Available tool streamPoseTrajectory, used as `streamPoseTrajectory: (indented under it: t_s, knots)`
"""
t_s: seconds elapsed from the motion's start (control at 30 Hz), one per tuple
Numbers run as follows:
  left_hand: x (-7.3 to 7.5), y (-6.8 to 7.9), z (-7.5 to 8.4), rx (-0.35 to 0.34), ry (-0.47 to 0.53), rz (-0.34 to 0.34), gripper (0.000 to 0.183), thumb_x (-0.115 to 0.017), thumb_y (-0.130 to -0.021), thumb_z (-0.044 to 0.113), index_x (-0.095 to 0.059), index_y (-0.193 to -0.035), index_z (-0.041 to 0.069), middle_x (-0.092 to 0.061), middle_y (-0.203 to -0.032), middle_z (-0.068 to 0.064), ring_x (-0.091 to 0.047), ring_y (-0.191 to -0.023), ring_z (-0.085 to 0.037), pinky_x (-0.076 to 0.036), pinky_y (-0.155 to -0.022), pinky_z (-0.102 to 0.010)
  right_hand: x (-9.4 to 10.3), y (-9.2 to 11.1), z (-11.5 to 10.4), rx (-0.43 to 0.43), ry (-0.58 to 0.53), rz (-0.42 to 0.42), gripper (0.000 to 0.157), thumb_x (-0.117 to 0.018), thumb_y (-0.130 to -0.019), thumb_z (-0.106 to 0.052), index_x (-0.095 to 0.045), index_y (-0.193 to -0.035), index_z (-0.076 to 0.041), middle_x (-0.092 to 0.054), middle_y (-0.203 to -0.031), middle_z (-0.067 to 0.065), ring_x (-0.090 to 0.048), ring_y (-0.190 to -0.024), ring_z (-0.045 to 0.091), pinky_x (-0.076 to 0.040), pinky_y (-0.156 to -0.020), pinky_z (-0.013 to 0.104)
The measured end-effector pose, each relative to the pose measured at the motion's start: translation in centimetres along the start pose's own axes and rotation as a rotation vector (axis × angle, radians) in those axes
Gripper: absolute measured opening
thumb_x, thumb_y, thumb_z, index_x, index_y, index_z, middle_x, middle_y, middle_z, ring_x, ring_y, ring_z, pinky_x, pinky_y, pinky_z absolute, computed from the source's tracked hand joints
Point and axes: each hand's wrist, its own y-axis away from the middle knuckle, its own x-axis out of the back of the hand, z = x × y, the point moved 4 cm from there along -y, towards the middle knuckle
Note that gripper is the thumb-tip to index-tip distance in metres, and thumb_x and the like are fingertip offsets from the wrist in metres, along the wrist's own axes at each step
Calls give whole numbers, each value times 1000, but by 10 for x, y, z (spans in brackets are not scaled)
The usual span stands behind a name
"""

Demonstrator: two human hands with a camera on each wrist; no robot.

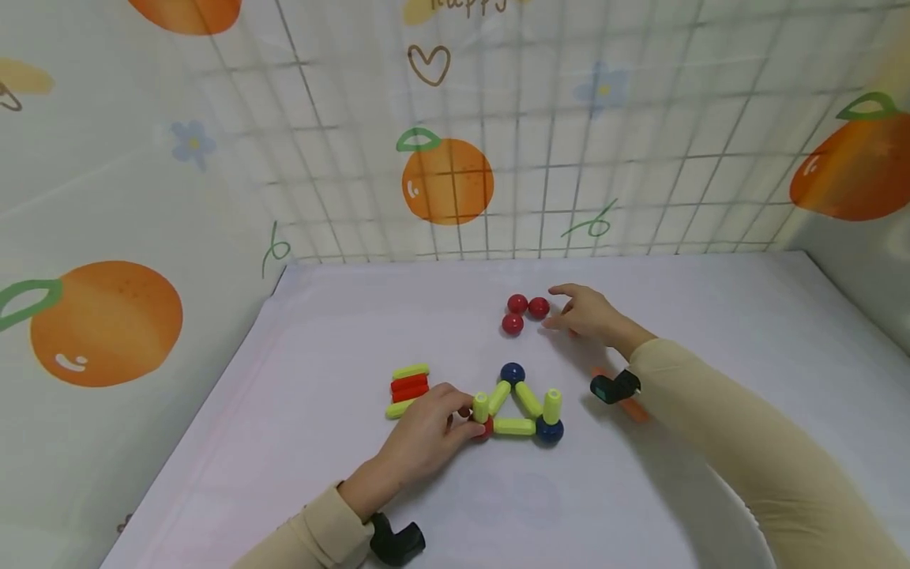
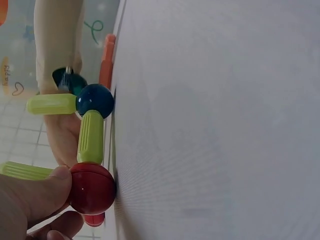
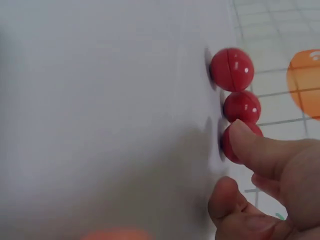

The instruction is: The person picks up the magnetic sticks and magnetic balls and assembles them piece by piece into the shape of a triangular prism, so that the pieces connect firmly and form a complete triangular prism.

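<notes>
The frame of rods and balls (image 1: pixel 517 407) lies flat on the tabletop (image 1: pixel 711 332), near and central: yellow-green rods form a triangle with a dark blue ball (image 1: pixel 512 373) at the far tip, another blue ball (image 1: pixel 549 430) at the right corner, and a red ball (image 2: pixel 91 188) at the left corner. An upright rod stands on each near corner. The left hand (image 1: pixel 426 436) pinches that red corner ball, its fingers (image 2: pixel 35 192) clamped on it.

Farther off, three loose red balls (image 1: pixel 522 313) sit touching in a cluster. The right hand (image 1: pixel 586 314) is at them; in the right wrist view one finger (image 3: pixel 260 150) presses on the nearest ball (image 3: pixel 235 145) and the thumb is apart below it, so the hand looks about to close but has not yet gripped.

As I judge it, the ball could roll away under that single finger, or drag its neighbours along if the pieces are magnetic. A tug from the left hand might also pull a rod off the frame.

A stack of yellow-green and red rods (image 1: pixel 408 389) lies left of the frame, and an orange rod (image 1: pixel 626 403) lies under the right forearm. The tabletop is pale and smooth, backed by walls printed with oranges, flowers and a grid.
</notes>
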Motion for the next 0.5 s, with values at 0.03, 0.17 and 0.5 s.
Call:
streamPoseTrajectory:
  t_s: [0.03,0.17,0.5]
  knots:
    - [0,1,0,-2,1,-1,21,-75,-87,28,-71,-104,16,-64,-98,2,-50,-77,-9,-45,-66,-17,-1,-3,-1,1,2,1,74,-72,-88,-30,-37,-150,-12,-55,-112,18,-53,-65,15,-44,-62,24]
    - [0,2,-1,-1,3,-10,20,-75,-87,29,-71,-102,16,-64,-98,1,-50,-76,-8,-45,-66,-17,-5,-11,-5,7,1,-3,74,-75,-86,-28,-40,-149,-11,-55,-109,17,-52,-62,13,-44,-61,24]
    - [3,2,-3,13,-5,-25,20,-74,-88,29,-70,-102,16,-64,-99,2,-51,-78,-8,-45,-67,-17,-12,-17,-10,-3,39,37,60,-74,-87,-30,-51,-137,-6,-58,-110,16,-54,-83,20,-44,-67,25]
